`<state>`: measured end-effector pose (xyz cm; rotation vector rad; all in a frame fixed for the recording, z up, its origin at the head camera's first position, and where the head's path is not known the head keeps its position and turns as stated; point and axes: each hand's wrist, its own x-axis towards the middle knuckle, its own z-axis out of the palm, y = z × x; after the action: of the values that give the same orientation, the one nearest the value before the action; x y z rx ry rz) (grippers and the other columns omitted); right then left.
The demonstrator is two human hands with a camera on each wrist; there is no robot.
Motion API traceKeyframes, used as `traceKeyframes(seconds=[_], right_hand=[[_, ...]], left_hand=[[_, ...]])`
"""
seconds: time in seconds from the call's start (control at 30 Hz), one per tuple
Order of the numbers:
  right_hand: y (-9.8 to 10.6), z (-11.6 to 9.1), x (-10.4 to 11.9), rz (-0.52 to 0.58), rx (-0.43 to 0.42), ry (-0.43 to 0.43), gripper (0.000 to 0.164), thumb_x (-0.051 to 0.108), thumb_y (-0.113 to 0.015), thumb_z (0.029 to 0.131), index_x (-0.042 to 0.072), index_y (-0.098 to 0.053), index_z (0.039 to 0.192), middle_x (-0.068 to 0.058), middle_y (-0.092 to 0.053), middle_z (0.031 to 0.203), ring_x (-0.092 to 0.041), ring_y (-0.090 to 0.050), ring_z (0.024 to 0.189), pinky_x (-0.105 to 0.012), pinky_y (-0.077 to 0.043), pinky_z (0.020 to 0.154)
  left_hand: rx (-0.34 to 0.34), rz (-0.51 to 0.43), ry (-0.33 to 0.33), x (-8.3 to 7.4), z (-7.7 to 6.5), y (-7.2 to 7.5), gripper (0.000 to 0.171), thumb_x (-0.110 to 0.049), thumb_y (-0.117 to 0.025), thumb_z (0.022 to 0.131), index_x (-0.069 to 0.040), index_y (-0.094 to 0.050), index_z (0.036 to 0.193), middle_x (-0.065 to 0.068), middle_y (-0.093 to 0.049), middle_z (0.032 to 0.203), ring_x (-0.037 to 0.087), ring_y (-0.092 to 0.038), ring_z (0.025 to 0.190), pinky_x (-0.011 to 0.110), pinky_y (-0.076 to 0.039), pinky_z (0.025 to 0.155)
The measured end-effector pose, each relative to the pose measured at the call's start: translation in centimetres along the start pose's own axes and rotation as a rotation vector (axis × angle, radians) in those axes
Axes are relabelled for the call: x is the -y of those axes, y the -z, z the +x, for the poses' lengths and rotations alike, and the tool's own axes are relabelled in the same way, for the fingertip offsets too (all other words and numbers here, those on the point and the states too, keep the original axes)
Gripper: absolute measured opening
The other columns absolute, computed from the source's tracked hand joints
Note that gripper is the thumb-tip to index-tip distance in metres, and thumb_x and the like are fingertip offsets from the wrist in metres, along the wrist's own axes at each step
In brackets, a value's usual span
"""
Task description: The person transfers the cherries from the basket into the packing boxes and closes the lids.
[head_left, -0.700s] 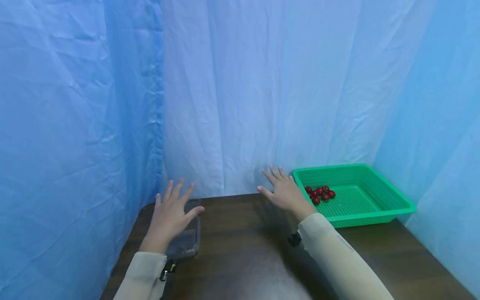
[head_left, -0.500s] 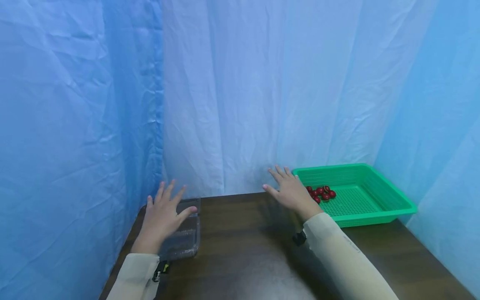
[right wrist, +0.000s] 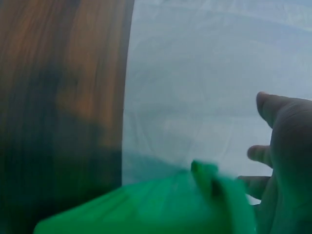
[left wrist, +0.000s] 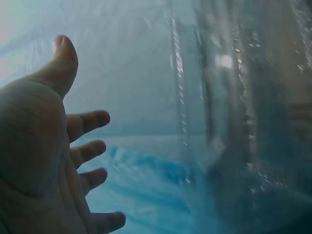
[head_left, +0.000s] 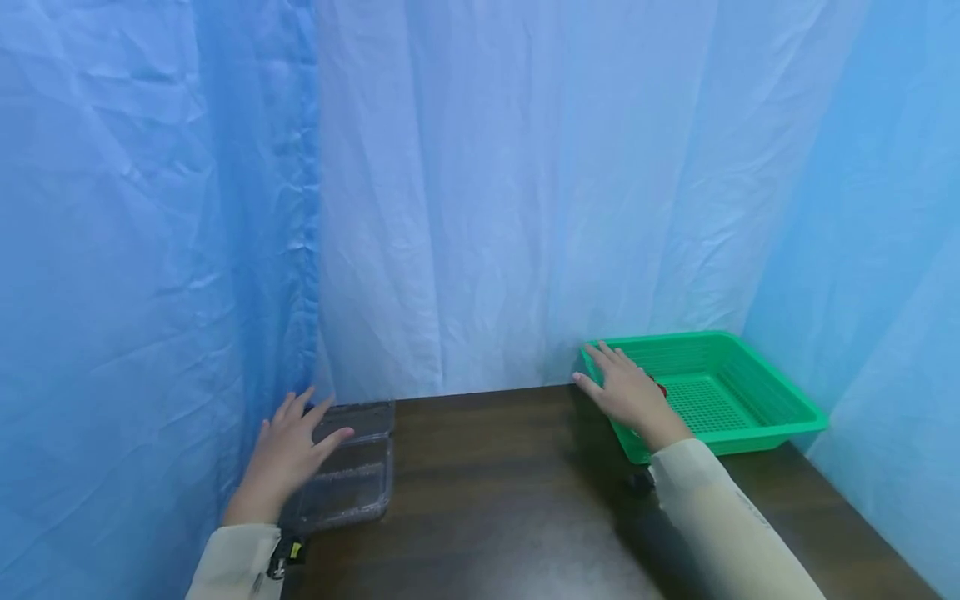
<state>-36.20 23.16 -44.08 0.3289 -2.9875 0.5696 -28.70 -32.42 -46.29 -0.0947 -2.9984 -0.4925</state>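
At the left, my left hand (head_left: 281, 462) hovers above a clear plastic box (head_left: 347, 492) with its fingers spread, holding nothing. In the left wrist view the palm and fingers of that hand (left wrist: 44, 141) are apart from the blurred clear plastic (left wrist: 229, 107). My right hand (head_left: 630, 400) hangs over the left rim of a green plastic basket (head_left: 750, 437), fingers extended and holding nothing. One red cherry (head_left: 661, 388) peeks out beside it; the hand hides the rest of that corner. The right wrist view shows the basket's green rim (right wrist: 146, 209) close below the fingers.
A dark wooden table (head_left: 487, 483) lies beneath everything. Blue curtain (head_left: 150, 250) hangs on the left, and paler blue curtain (head_left: 495, 208) runs along the table's back edge. More curtain closes off the right side.
My left hand has moved left and down, uncovering more of the clear box. My right hand has shifted right, from beside the green basket to over its left rim, covering most of the cherries.
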Motion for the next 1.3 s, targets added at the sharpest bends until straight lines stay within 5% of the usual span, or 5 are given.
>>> traceKeyframes(seconds=[0.23,0.5,0.8,1.3], right_hand=[[0.0,-1.2,-2.0,0.044,0.095,-0.062,0.09,0.071,-0.048,0.115,0.014,-0.028,0.182,-0.024,-0.043,0.18,-0.052,-0.05,0.16,-0.076,-0.047,0.122],[-0.4,-2.1,-3.9,0.113,0.159,-0.068,0.082,0.061,-0.054,0.116,0.015,-0.032,0.18,-0.025,-0.057,0.169,-0.052,-0.06,0.15,-0.076,-0.053,0.115],[-0.2,-2.9,-3.9,0.124,0.171,-0.071,0.077,0.054,-0.055,0.118,0.006,-0.041,0.175,-0.031,-0.052,0.171,-0.056,-0.053,0.155,-0.078,-0.05,0.119],[0.0,-2.5,-4.2,0.145,0.169,-0.066,0.074,0.053,-0.051,0.12,0.004,-0.041,0.175,-0.03,-0.051,0.172,-0.055,-0.051,0.158,-0.077,-0.047,0.122]], left_hand=[[0.154,0.032,0.006,3.2,-0.7,0.9,0.112,-0.089,-0.064,0.096,-0.007,-0.048,0.172,0.034,-0.033,0.18,0.068,-0.029,0.161,0.093,-0.03,0.12],[0.297,-0.195,-0.114,4.8,-1.3,1.3,0.111,-0.049,-0.099,0.087,-0.002,-0.045,0.172,0.038,-0.03,0.179,0.073,-0.03,0.158,0.086,-0.046,0.112],[0.397,-0.231,-0.095,4.0,-1.6,1.4,0.123,-0.036,-0.108,0.075,0.0,-0.043,0.173,0.039,-0.035,0.177,0.071,-0.03,0.16,0.085,-0.044,0.116],[0.413,-0.129,-0.037,2.3,-1.6,2.0,0.128,-0.026,-0.113,0.064,-0.001,-0.047,0.171,0.036,-0.036,0.176,0.07,-0.033,0.158,0.08,-0.049,0.116]])
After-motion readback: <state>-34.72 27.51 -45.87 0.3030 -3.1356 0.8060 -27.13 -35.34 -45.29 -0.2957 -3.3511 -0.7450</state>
